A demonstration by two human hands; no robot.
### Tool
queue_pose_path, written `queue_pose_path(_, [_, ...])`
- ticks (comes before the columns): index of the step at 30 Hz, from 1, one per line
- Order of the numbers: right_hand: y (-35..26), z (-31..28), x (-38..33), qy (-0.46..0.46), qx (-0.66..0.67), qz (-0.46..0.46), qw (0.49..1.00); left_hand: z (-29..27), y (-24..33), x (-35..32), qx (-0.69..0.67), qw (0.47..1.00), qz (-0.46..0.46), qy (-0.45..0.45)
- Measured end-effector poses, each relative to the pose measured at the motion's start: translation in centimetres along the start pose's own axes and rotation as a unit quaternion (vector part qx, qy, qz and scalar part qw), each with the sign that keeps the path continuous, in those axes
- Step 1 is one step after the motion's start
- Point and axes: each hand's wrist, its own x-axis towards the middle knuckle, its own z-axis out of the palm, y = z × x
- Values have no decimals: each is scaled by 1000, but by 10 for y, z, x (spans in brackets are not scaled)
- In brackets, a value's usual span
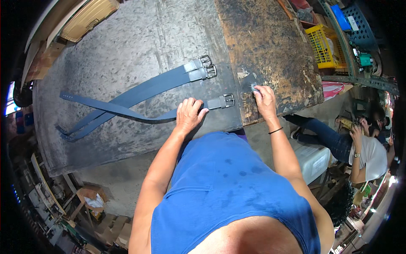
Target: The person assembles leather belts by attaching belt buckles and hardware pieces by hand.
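Left hand [189, 115] flat, pinning near belt [139, 115]; right hand [264, 100] pinches grey wad [255, 88] at 3 o'clock; two belts [169, 81] at 12 look unworked

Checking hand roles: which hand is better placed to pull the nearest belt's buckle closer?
Left. The left hand already presses on the nearest belt beside its buckle; the right hand holds a small pad.

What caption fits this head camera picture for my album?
Left hand presses a dark blue belt on the worn workbench; right hand touches a small pale lump.
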Motion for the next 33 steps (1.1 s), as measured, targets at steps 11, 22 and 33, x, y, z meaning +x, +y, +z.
queue_pose_path(11, [-54,15,-7,-118,20,-138,983,3,3,5,-41,999,-6,19])
queue_pose_path(22, [-50,27,-2,-201,393,252,861,2,6,7,-86,996,-20,0])
queue_pose_path(33, [-68,29,0,-188,178,146,955,6,1,3,-81,996,-1,44])
